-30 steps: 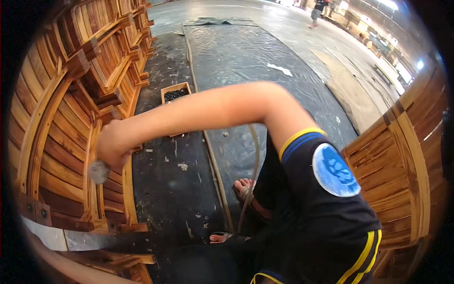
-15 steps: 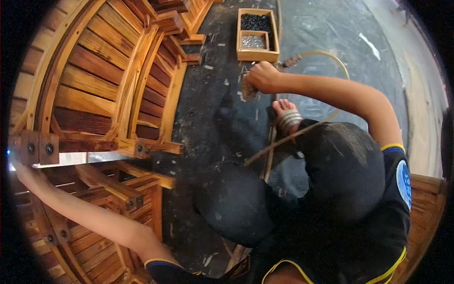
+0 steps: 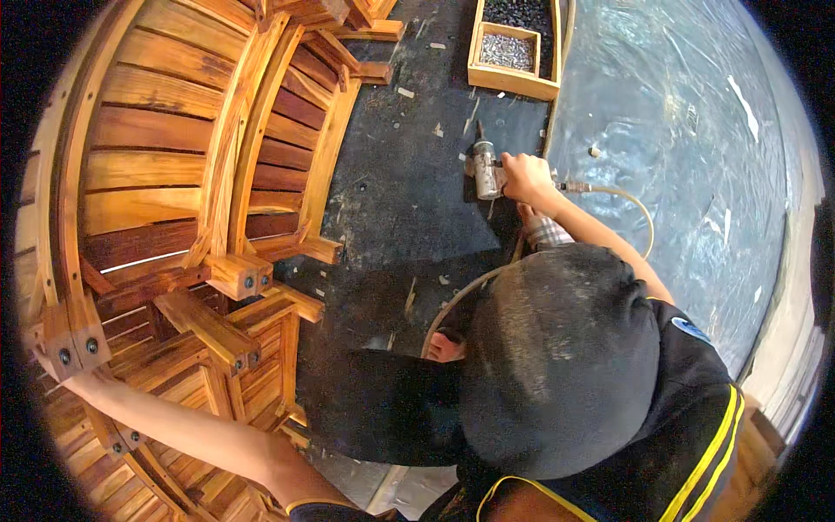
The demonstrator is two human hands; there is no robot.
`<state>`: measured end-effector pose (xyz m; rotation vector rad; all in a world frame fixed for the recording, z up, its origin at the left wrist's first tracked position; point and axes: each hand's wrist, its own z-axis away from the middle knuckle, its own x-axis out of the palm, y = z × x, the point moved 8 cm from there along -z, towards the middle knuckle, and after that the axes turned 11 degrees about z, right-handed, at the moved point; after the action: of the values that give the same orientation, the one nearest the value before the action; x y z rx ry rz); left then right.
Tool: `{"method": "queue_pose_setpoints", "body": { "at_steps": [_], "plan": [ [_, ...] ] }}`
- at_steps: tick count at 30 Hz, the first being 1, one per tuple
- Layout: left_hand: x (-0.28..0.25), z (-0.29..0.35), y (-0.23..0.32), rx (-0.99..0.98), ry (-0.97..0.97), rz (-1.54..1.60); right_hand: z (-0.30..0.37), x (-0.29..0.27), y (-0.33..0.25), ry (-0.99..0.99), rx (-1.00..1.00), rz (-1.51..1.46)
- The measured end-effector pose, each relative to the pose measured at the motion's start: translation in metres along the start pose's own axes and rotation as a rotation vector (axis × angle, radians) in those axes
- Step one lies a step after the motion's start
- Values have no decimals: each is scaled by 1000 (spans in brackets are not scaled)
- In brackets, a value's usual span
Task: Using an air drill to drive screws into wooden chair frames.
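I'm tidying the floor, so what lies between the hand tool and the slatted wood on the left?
In the head view, dark floor with small pale scraps lies between the tool in the right hand and the slatted wood.

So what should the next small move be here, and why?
Perhaps ease the power tool toward the wooden box: the right hand holds it just short of the box, its tip pointing roughly that way, and small metal pieces lie inside. The left hand is off at the wooden furniture.
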<state>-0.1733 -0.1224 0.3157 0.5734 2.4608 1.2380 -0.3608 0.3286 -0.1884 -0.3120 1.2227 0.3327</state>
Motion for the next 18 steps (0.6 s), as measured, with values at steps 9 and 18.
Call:
{"method": "queue_pose_setpoints", "body": {
  "at_steps": [9,18],
  "plan": [
    [136,52,43,6,-49,-85,-9,-5,60,206,127,-211],
    [240,104,77,59,-218,-121,-23,2,57,263,117,-332]
  ]
}}
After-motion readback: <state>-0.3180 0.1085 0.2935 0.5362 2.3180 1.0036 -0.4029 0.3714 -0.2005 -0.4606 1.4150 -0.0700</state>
